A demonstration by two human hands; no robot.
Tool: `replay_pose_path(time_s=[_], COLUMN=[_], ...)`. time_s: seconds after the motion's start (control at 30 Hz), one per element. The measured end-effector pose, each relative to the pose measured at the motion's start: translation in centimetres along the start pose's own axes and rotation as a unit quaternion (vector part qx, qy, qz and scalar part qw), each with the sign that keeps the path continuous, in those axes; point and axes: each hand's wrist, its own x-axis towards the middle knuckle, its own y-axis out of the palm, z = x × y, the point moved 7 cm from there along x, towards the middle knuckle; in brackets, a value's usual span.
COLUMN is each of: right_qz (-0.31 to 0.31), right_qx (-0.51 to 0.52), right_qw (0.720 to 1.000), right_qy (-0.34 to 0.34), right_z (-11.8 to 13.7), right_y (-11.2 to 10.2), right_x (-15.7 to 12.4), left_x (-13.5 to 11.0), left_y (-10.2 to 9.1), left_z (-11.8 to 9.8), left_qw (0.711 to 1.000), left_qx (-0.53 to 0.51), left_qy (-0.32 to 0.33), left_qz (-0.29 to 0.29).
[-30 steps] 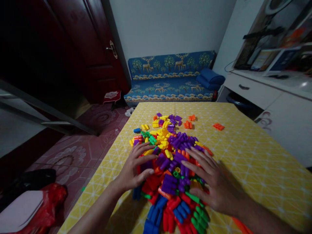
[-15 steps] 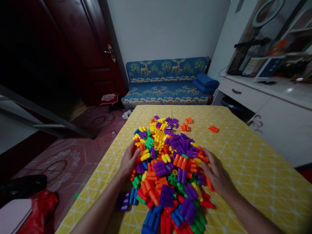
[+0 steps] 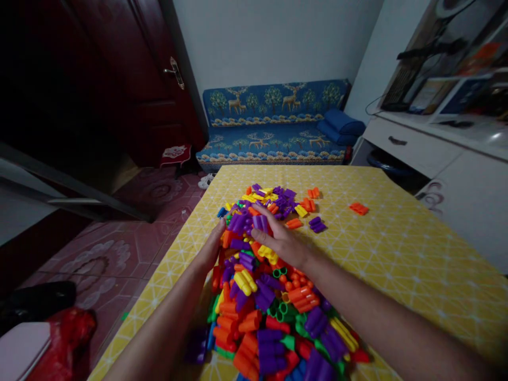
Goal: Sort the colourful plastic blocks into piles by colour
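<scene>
A heap of plastic toy blocks [image 3: 262, 293] in purple, orange, yellow, green, blue and red lies on a yellow patterned tablecloth [image 3: 381, 254]. They look like short joined tubes with rounded ends. My left hand [image 3: 213, 244] rests against the heap's left side, thumb out and fingers partly hidden by blocks. Across the upper part of the pile reaches my right hand [image 3: 282, 241], its fingers stretched out and its palm against purple and yellow pieces. Several purple blocks [image 3: 238, 223] are gathered between the two hands. Neither hand is closed around a block.
Loose orange blocks [image 3: 359, 208] and a purple block [image 3: 317, 224] lie right of the heap. A blue patterned sofa [image 3: 273, 143] stands beyond the table. White drawers [image 3: 413, 148] are at right, a dark red door [image 3: 151, 100] and a metal frame [image 3: 71, 185] at left.
My right hand has swept leftward from the heap's right edge to its upper middle, pushing blocks toward my left hand. Some pieces were left scattered at the right. The view has shifted slightly.
</scene>
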Motion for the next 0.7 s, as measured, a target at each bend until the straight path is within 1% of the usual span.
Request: replay_pose_path(time_s=[0.07, 0.1, 0.17, 0.2, 0.23, 0.27, 0.3, 0.37, 0.4, 0.47, 0.53, 0.57, 0.63, 0.7], right_qz=[0.043, 0.058, 0.065, 0.052, 0.035, 0.005, -0.037, -0.089, -0.096, -0.131, -0.153, -0.162, -0.178, -0.199], right_qx=[-0.057, -0.096, -0.187, -0.24, -0.295, -0.343, -0.385, -0.457, -0.484, -0.508, -0.497, -0.485, -0.463, -0.452], right_qw=[0.997, 0.992, 0.977, 0.965, 0.951, 0.934, 0.917, 0.88, 0.865, 0.849, 0.853, 0.859, 0.868, 0.87], right_qy=[-0.035, -0.053, -0.082, -0.09, -0.091, -0.096, -0.102, -0.092, -0.087, -0.065, -0.032, -0.02, -0.007, -0.015], right_z=[2.7, 3.8, 5.1, 5.1, 4.6, 3.8, 2.8, -0.3, -2.0, -5.0, -6.9, -7.4, -7.6, -7.1], right_y=[0.9, 1.2, 1.3, 1.2, 1.0, 0.7, 0.4, 0.4, 0.7, 1.1, 1.3, 1.3, 0.9, 0.1], right_x=[-0.8, -1.8, -4.8, -6.7, -9.0, -11.5, -14.2, -19.4, -21.6, -25.0, -26.3, -26.1, -24.3, -21.3], left_x=[-0.4, -0.8, -2.1, -3.0, -4.2, -5.4, -6.8, -9.7, -11.0, -13.0, -13.9, -13.9, -13.1, -11.4], left_y=[-0.7, -1.1, -1.9, -2.3, -2.5, -2.8, -2.8, -2.9, -2.7, -2.3, -1.9, -1.9, -1.7, -1.4], left_z=[-0.9, -1.4, -2.3, -2.5, -2.5, -2.4, -2.0, -1.0, -0.3, 1.0, 1.7, 1.8, 1.7, 1.4], left_qw=[1.0, 1.0, 0.998, 0.994, 0.988, 0.981, 0.973, 0.948, 0.936, 0.915, 0.902, 0.899, 0.902, 0.915], left_qx=[-0.017, -0.002, 0.069, 0.11, 0.151, 0.189, 0.226, 0.299, 0.33, 0.374, 0.397, 0.401, 0.392, 0.367], left_qy=[-0.004, -0.005, 0.001, 0.005, 0.01, 0.016, 0.018, 0.022, 0.016, 0.005, 0.0, 0.0, 0.001, 0.007], left_qz=[0.006, 0.005, 0.001, -0.005, -0.016, -0.035, -0.052, -0.11, -0.122, -0.15, -0.168, -0.175, -0.18, -0.167])
